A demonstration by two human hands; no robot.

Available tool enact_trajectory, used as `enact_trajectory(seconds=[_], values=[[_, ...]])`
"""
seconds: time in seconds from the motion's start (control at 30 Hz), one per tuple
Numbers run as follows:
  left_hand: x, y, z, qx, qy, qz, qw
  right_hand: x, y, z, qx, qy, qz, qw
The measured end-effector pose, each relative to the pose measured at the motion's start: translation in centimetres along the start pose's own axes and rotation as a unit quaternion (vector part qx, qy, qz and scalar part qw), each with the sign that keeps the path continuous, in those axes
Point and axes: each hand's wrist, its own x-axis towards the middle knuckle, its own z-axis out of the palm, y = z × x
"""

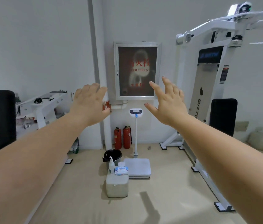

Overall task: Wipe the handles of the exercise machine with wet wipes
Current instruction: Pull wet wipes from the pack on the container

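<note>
**Both hands raised and empty, wipes on the block below**

The left hand (89, 105) and the right hand (168, 102) are held up in the air before the fire hydrant cabinet (137, 71), palms turned away, with bare forearms. The left hand has its fingers loosely bent; the right hand has its fingers spread wide. Neither hand holds or touches anything.

Below the cabinet, on the floor, stands one pale block (117, 185). On top of this block lie one pack of wet wipes (121, 170) and, just beside it on the left, one pump bottle (111, 165). Behind the block there is one bin with a black bag (113, 156). To the right of the block stands one weighing scale (138, 167) with a column and a display head.

Two red fire extinguishers (122, 137) stand against the wall under the cabinet.

To the right of the cabinet is one white exercise machine (208, 75); its handles are not clear in this view. A second white machine (46, 104) is to the left of the cabinet.
</note>
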Motion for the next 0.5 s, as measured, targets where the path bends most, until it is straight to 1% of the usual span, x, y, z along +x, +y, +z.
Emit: enact_trajectory(seconds=[0.17,0.27,0.37,0.5], values=[[6.0,1.5,7.1,-0.007,-0.043,-0.027,0.999,5.6,4.1,8.6,0.068,-0.053,0.020,0.996],[8.7,2.0,12.1,-0.018,-0.062,-0.045,0.997,8.5,5.7,14.0,0.073,-0.082,0.006,0.994],[10.5,2.2,17.7,-0.036,-0.097,-0.064,0.993,10.7,6.1,19.5,0.088,-0.125,0.005,0.988],[12.9,1.0,25.7,-0.040,-0.144,-0.065,0.987,13.1,5.7,27.5,0.096,-0.167,-0.002,0.981]])
